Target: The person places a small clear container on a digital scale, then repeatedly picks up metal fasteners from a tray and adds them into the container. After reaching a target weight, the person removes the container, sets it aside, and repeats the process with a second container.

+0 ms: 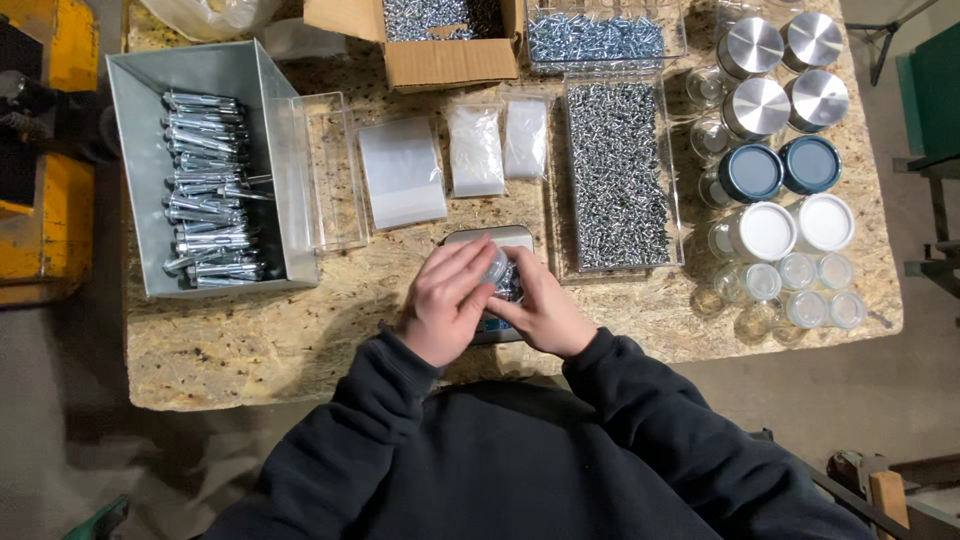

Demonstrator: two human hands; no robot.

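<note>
holding a small clear jar (pixel 503 275) of screws over the scale (pixel 489 240).
your left hand (pixel 447 298) gripped its lid; your right hand (pixel 543 312) clasped the jar, beside the clear tray (pixel 620 170) of screws.

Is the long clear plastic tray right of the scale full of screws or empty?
Full: the long clear plastic tray is covered end to end with small silver screws, no bare bottom showing.

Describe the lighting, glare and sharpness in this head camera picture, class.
Head view: even overhead light, soft shadows; bright glare on the silver jar lids and screws in the clear tray; slight wide-angle bowing at the table edge; both hands, left and right, reasonably sharp.
</note>
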